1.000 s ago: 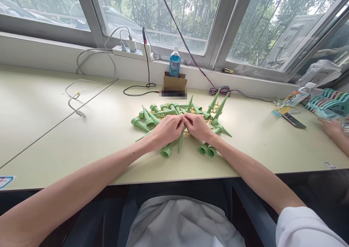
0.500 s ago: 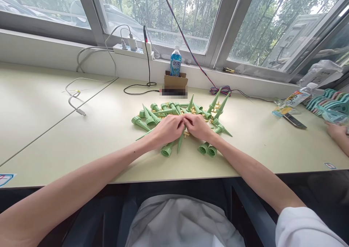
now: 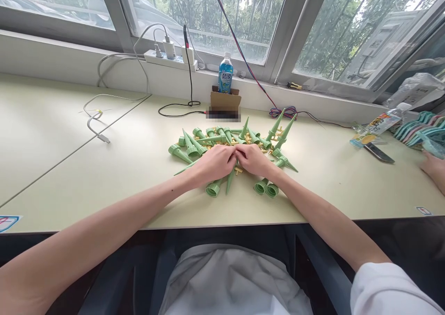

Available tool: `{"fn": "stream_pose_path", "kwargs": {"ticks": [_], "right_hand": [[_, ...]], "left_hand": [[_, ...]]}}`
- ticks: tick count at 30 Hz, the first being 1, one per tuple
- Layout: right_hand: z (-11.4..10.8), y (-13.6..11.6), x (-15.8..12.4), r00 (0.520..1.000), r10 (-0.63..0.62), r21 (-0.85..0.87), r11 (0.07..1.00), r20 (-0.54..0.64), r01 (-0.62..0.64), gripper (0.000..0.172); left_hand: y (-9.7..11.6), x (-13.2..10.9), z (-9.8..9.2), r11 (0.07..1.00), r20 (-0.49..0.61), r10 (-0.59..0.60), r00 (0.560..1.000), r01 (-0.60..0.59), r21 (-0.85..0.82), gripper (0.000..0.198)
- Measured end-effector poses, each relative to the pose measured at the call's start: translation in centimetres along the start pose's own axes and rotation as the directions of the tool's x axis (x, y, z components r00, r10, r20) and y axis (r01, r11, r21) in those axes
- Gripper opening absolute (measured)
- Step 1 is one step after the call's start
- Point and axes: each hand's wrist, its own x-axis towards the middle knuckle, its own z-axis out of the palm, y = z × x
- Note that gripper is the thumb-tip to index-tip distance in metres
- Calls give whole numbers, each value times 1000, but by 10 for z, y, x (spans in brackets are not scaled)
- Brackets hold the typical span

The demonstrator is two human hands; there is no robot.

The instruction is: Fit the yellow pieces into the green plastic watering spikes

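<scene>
My left hand and my right hand meet knuckle to knuckle over a pile of green plastic watering spikes. Both hands are closed. A green watering spike points down from under my left fingers, its upper end covered by the hands. What my right fingers pinch is hidden. Small yellow plastic valves lie among the spikes and just below the hands. Near my right wrist, two spikes turn their threaded caps toward me; another cap faces me below my left hand.
Behind the pile stands a blue-labelled bottle in a cardboard box. Cables and a power strip run along the sill. At right are a tilted drink bottle, a dark phone, stacked hangers and another person's hand.
The whole view has shifted slightly. My two hands stay pressed together over the pile in much the same pose. The other person's hand at the right edge has moved a little.
</scene>
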Motion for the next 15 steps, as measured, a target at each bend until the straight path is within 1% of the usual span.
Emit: {"fn": "stream_pose_path", "kwargs": {"ticks": [15], "right_hand": [[-1, 0, 1, 1000, -26, -29, 999, 4, 27, 26]], "left_hand": [[2, 0, -1, 1000, 21, -14, 1000, 13, 24, 24]]}}
